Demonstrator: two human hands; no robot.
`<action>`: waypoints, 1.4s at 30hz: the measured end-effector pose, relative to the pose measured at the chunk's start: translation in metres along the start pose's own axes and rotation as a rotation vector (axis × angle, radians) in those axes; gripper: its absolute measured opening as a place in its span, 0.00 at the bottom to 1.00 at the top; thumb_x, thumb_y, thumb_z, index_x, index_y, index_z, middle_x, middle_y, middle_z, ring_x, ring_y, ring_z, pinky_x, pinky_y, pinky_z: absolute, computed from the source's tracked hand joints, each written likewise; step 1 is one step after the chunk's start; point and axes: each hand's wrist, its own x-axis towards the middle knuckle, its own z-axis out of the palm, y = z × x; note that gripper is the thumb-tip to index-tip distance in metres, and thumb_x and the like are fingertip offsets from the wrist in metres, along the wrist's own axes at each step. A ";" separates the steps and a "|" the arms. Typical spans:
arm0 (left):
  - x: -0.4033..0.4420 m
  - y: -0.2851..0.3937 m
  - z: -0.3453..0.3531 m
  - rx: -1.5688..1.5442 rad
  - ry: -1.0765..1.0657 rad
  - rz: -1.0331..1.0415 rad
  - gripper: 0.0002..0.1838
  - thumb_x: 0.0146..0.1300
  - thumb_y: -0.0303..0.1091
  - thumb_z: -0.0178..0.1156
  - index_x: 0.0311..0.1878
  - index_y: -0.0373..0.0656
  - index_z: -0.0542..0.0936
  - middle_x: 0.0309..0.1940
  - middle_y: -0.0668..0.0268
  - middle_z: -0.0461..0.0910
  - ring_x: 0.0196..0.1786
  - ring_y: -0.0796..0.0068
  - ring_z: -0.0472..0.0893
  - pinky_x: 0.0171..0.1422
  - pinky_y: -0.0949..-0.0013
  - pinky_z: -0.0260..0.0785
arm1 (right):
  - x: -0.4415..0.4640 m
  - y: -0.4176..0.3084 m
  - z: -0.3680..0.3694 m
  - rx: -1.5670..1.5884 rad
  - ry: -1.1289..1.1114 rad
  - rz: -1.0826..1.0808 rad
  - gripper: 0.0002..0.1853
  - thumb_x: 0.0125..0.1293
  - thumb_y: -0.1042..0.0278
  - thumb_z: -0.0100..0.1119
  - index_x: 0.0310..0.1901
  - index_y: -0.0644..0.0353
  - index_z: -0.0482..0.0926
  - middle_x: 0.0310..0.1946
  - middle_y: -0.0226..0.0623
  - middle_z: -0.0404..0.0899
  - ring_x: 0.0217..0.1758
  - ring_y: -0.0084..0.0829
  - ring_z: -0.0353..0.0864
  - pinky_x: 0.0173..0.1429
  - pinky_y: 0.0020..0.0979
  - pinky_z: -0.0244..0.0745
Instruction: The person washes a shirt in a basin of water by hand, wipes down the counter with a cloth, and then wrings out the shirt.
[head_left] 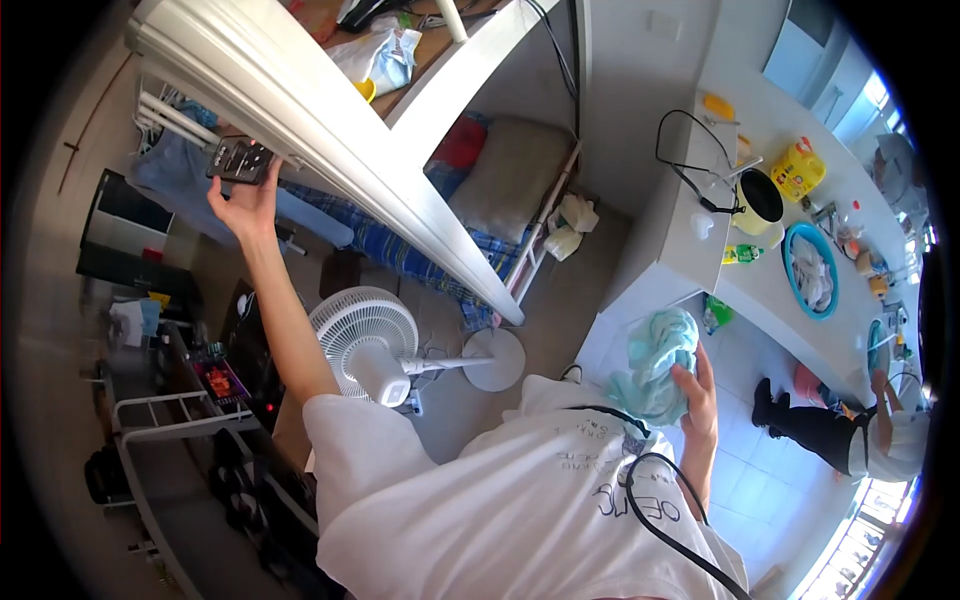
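Observation:
My left hand (246, 210) is raised at the upper left, closed around a black rectangular object (240, 159) with small pale markings. Its exact kind is too small to make out. That object is right beside the white frame beam (300, 110). At the right of my body, my right hand (699, 392) grips a crumpled light teal cloth (660, 368), which hangs bunched in front of my white T-shirt (500, 490). Some of the right fingers are hidden behind the cloth.
A white standing fan (365, 335) is near my left arm. Beyond the beam is a bed with a grey pillow (510, 175). The counter (690, 240) holds a pot (758, 200), a yellow jug (798, 170) and a blue basin (790, 262). Another person (890, 445) stands at the far right.

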 end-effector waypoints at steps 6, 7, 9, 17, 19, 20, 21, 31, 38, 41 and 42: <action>-0.008 0.006 0.007 0.092 -0.066 0.003 0.33 0.54 0.43 0.56 0.65 0.45 0.67 0.67 0.57 0.64 0.69 0.53 0.62 0.69 0.34 0.54 | 0.007 -0.001 0.001 -0.002 -0.028 -0.045 0.33 0.57 0.77 0.59 0.66 0.65 0.61 0.52 0.39 0.75 0.55 0.32 0.76 0.59 0.31 0.71; -0.008 0.008 0.003 0.156 -0.106 -0.009 0.32 0.55 0.44 0.54 0.65 0.46 0.67 0.66 0.58 0.65 0.68 0.53 0.65 0.66 0.35 0.58 | 0.005 -0.001 0.001 0.012 -0.013 -0.028 0.33 0.58 0.77 0.59 0.66 0.66 0.61 0.52 0.39 0.75 0.54 0.32 0.77 0.59 0.31 0.71; -0.005 0.011 -0.003 0.196 -0.104 -0.038 0.32 0.56 0.44 0.54 0.65 0.46 0.66 0.66 0.58 0.65 0.67 0.53 0.65 0.65 0.35 0.60 | 0.006 0.001 0.001 -0.010 -0.023 -0.023 0.33 0.58 0.76 0.59 0.66 0.66 0.60 0.52 0.39 0.75 0.54 0.32 0.77 0.58 0.30 0.72; 0.006 0.009 -0.014 0.355 -0.249 -0.035 0.33 0.56 0.40 0.53 0.68 0.52 0.62 0.62 0.58 0.68 0.62 0.52 0.71 0.58 0.40 0.69 | 0.002 0.015 0.014 -0.043 -0.013 -0.010 0.34 0.58 0.73 0.59 0.67 0.66 0.60 0.51 0.39 0.75 0.53 0.31 0.77 0.57 0.29 0.73; 0.006 0.008 -0.016 0.359 -0.229 -0.033 0.33 0.56 0.39 0.53 0.68 0.54 0.62 0.62 0.58 0.68 0.61 0.53 0.72 0.58 0.40 0.69 | 0.002 0.017 0.016 -0.053 -0.001 -0.001 0.34 0.58 0.73 0.59 0.66 0.66 0.60 0.51 0.39 0.75 0.52 0.31 0.77 0.56 0.28 0.73; 0.006 0.007 -0.017 0.361 -0.214 -0.027 0.33 0.55 0.37 0.53 0.68 0.57 0.62 0.61 0.58 0.69 0.60 0.53 0.72 0.58 0.40 0.69 | 0.002 0.017 0.017 -0.054 -0.002 -0.003 0.34 0.58 0.73 0.59 0.66 0.66 0.60 0.51 0.39 0.75 0.52 0.31 0.77 0.56 0.28 0.73; 0.006 0.006 -0.016 0.356 -0.215 -0.024 0.33 0.55 0.37 0.53 0.68 0.57 0.62 0.61 0.58 0.69 0.60 0.53 0.72 0.58 0.40 0.69 | 0.002 0.017 0.016 -0.043 -0.010 -0.009 0.33 0.57 0.74 0.59 0.66 0.66 0.61 0.51 0.39 0.75 0.53 0.31 0.76 0.58 0.29 0.71; 0.012 0.001 -0.023 0.372 -0.255 0.018 0.32 0.55 0.30 0.52 0.67 0.54 0.62 0.58 0.58 0.71 0.56 0.55 0.76 0.55 0.44 0.74 | 0.007 0.017 0.015 -0.031 0.011 0.020 0.34 0.56 0.75 0.61 0.66 0.66 0.62 0.52 0.38 0.75 0.55 0.31 0.75 0.61 0.30 0.68; 0.012 -0.003 -0.023 0.387 -0.190 0.051 0.31 0.57 0.27 0.53 0.66 0.51 0.63 0.56 0.59 0.73 0.55 0.57 0.77 0.54 0.48 0.75 | 0.006 0.015 0.016 -0.015 -0.018 0.025 0.34 0.56 0.75 0.61 0.66 0.66 0.61 0.52 0.38 0.75 0.56 0.31 0.75 0.62 0.30 0.68; 0.012 -0.004 -0.022 0.404 -0.187 0.056 0.31 0.57 0.27 0.53 0.66 0.52 0.63 0.57 0.60 0.72 0.55 0.56 0.76 0.54 0.46 0.75 | 0.007 0.017 0.012 -0.029 -0.007 -0.007 0.34 0.58 0.74 0.60 0.66 0.65 0.60 0.53 0.41 0.75 0.54 0.34 0.78 0.58 0.32 0.75; 0.011 -0.004 -0.022 0.420 -0.184 0.070 0.32 0.56 0.27 0.53 0.67 0.53 0.62 0.57 0.60 0.72 0.56 0.56 0.76 0.54 0.46 0.75 | 0.007 0.017 0.011 -0.024 -0.011 -0.011 0.34 0.58 0.74 0.59 0.66 0.65 0.60 0.53 0.41 0.75 0.54 0.34 0.78 0.58 0.32 0.74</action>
